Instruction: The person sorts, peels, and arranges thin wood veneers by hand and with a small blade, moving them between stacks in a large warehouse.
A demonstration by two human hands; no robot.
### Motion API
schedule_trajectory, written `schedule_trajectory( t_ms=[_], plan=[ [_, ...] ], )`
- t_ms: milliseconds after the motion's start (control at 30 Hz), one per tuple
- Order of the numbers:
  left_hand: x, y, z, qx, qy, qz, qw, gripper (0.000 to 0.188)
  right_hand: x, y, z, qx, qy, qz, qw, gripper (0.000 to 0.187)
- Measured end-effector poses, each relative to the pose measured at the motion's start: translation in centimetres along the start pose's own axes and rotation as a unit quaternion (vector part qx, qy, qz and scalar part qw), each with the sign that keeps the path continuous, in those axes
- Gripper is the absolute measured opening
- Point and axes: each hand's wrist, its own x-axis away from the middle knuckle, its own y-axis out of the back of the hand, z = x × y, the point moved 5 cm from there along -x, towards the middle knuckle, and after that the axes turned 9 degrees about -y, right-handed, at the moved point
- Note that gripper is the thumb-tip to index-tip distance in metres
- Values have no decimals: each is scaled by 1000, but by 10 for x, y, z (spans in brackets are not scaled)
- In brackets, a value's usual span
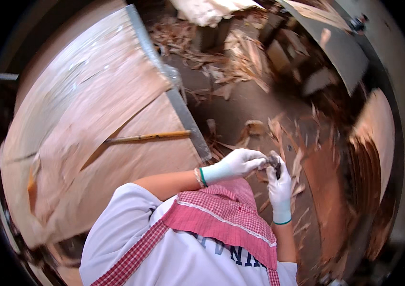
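In front of my apron, both white-gloved hands meet over a small dark grey object (274, 162), whose kind is too blurred to make out. My left hand (238, 163) reaches across from the left, its fingers closed and pinching at the object's near side. On the other side, my right hand (280, 187) points upward with thumb and fingers closed around it. To the left, a wooden worktable (183, 114) with a grey metal edge carries thin wood veneer sheets (83, 105). A long yellow-brown stick-like tool (150, 136) lies across the veneer.
An orange-handled item (32, 188) lies at the table's left. Veneer scraps (245, 52) litter the brown floor (259, 102). Wooden blocks (285, 50) and a slanted grey board (335, 45) are at the far right. Stacked veneer sheets (371, 157) stand along the right side.
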Motion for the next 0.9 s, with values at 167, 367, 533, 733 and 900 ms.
schedule_trajectory(
  t_ms=[167, 367, 533, 733, 900],
  plan=[
    [-13, 53, -8, -257, -90, -163, 948, 22, -82, -50, 23, -17, 33, 135, 990, 31],
    [-24, 85, -15, -351, -57, -355, 864, 25, -164, -85, 28, 48, 43, 338, 939, 18],
    [-12, 93, -9, -298, -38, -527, 795, 28, -218, -124, 31, 223, 143, 469, 842, 17],
    [47, 112, 0, -335, -12, -698, 633, 28, -271, -225, 20, 238, 134, 509, 816, 28],
    [86, 119, 45, -203, -17, -746, 634, 29, -290, -324, 0, 320, 185, 502, 782, 43]
  ],
)
